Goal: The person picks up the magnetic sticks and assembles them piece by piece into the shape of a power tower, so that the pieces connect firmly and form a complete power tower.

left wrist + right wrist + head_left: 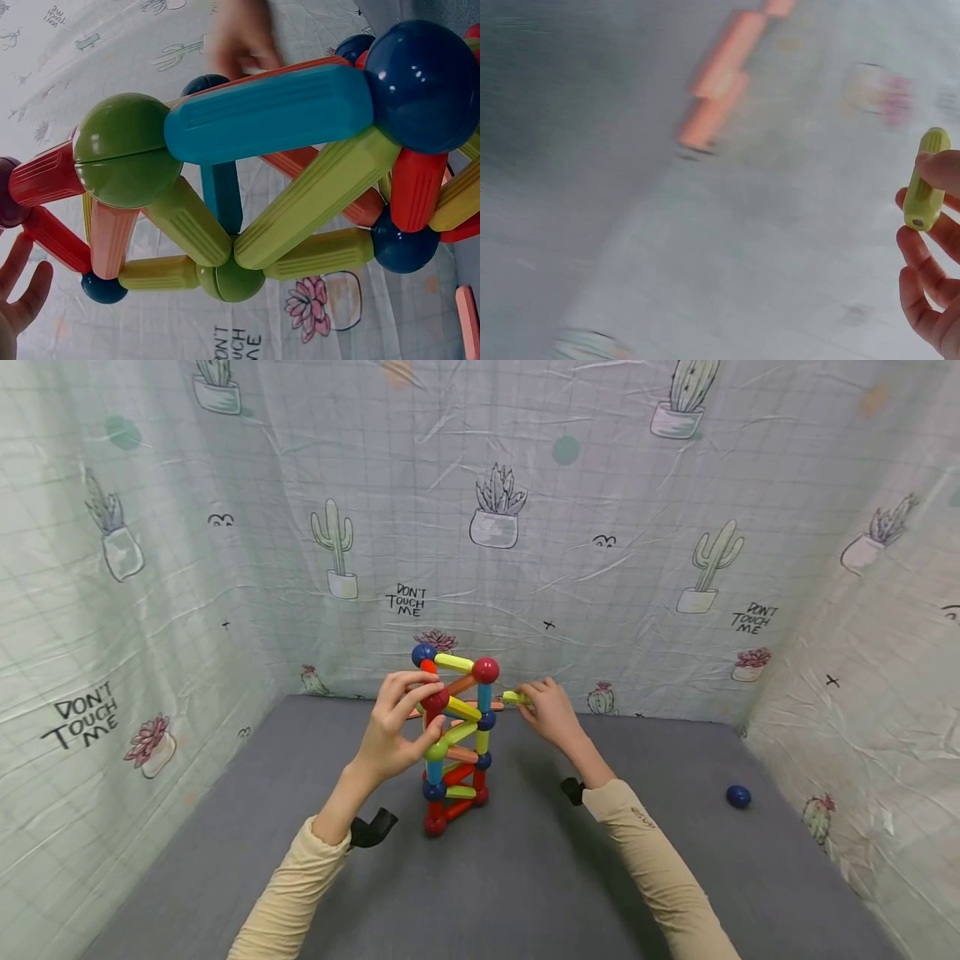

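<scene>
A tower of magnetic sticks and balls (482,742) stands on the grey table, its sticks red, blue, orange and yellow-green. At its upper left, my left hand (390,727) holds it by the red ball (435,697), with the fingers above and the thumb lower down. In the left wrist view a green ball (124,150) and a blue stick (270,112) fill the near side. To the right of the tower, my right hand (553,714) pinches a yellow-green magnetic stick (928,180) between thumb and fingers, apart from the tower.
Orange sticks (727,56) lie behind the tower near the back curtain. A loose blue ball (738,796) sits on the right part of the table. Printed curtains (420,527) enclose the back and sides.
</scene>
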Available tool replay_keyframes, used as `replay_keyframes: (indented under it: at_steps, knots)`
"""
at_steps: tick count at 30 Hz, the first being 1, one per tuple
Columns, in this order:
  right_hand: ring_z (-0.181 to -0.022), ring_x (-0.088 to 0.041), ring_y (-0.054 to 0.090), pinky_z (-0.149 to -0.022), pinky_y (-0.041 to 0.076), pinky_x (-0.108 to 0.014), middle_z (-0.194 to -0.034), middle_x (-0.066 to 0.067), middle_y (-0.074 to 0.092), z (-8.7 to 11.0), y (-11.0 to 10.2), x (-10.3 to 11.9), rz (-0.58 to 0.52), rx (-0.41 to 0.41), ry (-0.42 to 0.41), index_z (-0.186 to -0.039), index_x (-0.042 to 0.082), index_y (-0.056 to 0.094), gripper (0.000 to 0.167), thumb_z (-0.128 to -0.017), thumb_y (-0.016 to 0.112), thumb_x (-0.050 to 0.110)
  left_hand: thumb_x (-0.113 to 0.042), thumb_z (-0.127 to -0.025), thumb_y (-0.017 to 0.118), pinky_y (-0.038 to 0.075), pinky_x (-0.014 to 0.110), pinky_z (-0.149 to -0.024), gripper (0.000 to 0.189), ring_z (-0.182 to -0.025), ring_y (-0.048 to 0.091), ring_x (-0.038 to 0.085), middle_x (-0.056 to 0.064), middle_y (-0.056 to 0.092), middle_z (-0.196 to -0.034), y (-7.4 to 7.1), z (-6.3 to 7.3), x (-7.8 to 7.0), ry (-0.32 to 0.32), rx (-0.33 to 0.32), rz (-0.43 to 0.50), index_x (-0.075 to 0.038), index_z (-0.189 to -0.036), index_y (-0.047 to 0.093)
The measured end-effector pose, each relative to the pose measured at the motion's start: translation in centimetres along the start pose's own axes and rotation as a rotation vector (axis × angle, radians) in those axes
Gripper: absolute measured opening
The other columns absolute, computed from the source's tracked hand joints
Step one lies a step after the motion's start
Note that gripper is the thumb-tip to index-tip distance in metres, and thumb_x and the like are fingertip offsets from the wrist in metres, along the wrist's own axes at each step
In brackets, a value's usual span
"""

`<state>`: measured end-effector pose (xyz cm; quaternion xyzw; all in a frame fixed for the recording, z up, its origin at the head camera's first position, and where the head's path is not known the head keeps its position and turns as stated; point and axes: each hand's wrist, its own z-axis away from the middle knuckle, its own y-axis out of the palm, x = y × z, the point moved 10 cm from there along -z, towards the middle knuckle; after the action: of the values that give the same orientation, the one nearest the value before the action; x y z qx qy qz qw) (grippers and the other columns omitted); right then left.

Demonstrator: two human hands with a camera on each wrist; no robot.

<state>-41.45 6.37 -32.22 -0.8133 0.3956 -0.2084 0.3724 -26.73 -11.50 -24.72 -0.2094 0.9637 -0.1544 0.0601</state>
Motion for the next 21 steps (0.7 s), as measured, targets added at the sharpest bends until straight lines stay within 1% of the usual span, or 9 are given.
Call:
replay_keyframes:
  at_steps: [4, 6, 8, 10, 13, 16, 18, 21]
  knots:
    - [-0.084, -0.024, 0.052, -0.069, 0.040, -0.038, -0.097, -0.008, 0.059, -0.4, -6.2, 3.2, -0.022, -0.197, -0.109, -0.099, 0.008, 0.062, 0.022, -0.078, 0.066, 0.010, -0.033, -0.087, 0.052, 0.037, 0.033, -0.074, 0.038, -0.099, 0.044, 0.030, 0.017, 0.054, -0.109, -0.1, 0.1, 0.0, -0.001, -0.002, -0.016, -0.001, -0.104, 0.061]
    - [-0.087, -0.024, 0.051, -0.070, 0.039, -0.038, -0.097, -0.008, 0.057, -0.4, -9.0, 4.7, -0.016, -0.284, -0.164, -0.099, 0.008, 0.061, 0.022, -0.078, 0.065, 0.009, -0.033, -0.087, 0.052, 0.037, 0.032, -0.075, 0.038, -0.099, 0.044, 0.031, 0.018, 0.054, -0.109, -0.1, 0.1, 0.0, 0.002, -0.001, -0.019, -0.001, -0.105, 0.061]
    - [-0.087, -0.024, 0.050, -0.071, 0.038, -0.038, -0.097, -0.008, 0.057, -0.3, -11.3, 6.0, -0.020, -0.360, -0.214, -0.100, 0.008, 0.061, 0.022, -0.078, 0.066, 0.010, -0.033, -0.087, 0.052, 0.037, 0.031, -0.075, 0.037, -0.100, 0.043, 0.031, 0.017, 0.053, -0.109, 0.0, 0.0, -0.1, 0.005, 0.002, -0.019, -0.001, -0.105, 0.060]
    - [-0.088, -0.024, 0.049, -0.072, 0.037, -0.038, -0.097, -0.008, 0.059, -0.2, -13.1, 7.6, -0.043, -0.414, -0.271, -0.100, 0.007, 0.062, 0.024, -0.076, 0.068, 0.009, -0.032, -0.087, 0.052, 0.038, 0.031, -0.075, 0.037, -0.100, 0.043, 0.031, 0.017, 0.053, -0.109, 0.0, 0.0, -0.1, 0.007, 0.003, -0.021, -0.001, -0.105, 0.060]
    - [-0.090, -0.023, 0.049, -0.074, 0.037, -0.038, -0.098, -0.007, 0.062, -0.2, -14.2, 10.0, -0.115, -0.433, -0.374, -0.100, 0.008, 0.063, 0.028, -0.073, 0.071, 0.008, -0.030, -0.086, 0.054, 0.040, 0.031, -0.075, 0.036, -0.100, 0.044, 0.031, 0.017, 0.053, -0.109, 0.0, 0.1, -0.1, 0.003, -0.002, -0.037, -0.001, -0.106, 0.060]
    - [-0.093, -0.022, 0.048, -0.076, 0.037, -0.037, -0.100, -0.005, 0.064, -0.4, -13.8, 12.1, -0.155, -0.388, -0.459, -0.101, 0.009, 0.064, 0.030, -0.072, 0.073, 0.011, -0.028, -0.086, 0.055, 0.042, 0.033, -0.074, 0.036, -0.098, 0.045, 0.030, 0.017, 0.054, -0.108, 0.0, 0.1, 0.0, -0.005, -0.017, -0.062, 0.000, -0.108, 0.058]
    - [-0.095, -0.022, 0.048, -0.079, 0.037, -0.038, -0.101, -0.003, 0.065, -0.6, -13.1, 12.8, -0.155, -0.347, -0.478, -0.102, 0.011, 0.064, 0.030, -0.074, 0.072, 0.014, -0.028, -0.086, 0.055, 0.044, 0.033, -0.073, 0.037, -0.097, 0.046, 0.030, 0.017, 0.054, -0.107, 0.0, 0.2, 0.0, -0.010, -0.028, -0.087, 0.001, -0.110, 0.056]
    - [-0.097, -0.021, 0.047, -0.082, 0.037, -0.039, -0.101, -0.002, 0.065, -1.2, -12.1, 12.9, -0.165, -0.301, -0.462, -0.104, 0.012, 0.064, 0.030, -0.075, 0.071, 0.015, -0.030, -0.086, 0.055, 0.045, 0.032, -0.074, 0.040, -0.097, 0.046, 0.030, 0.018, 0.054, -0.106, -0.1, 0.2, 0.1, -0.018, -0.044, -0.107, 0.002, -0.111, 0.054]
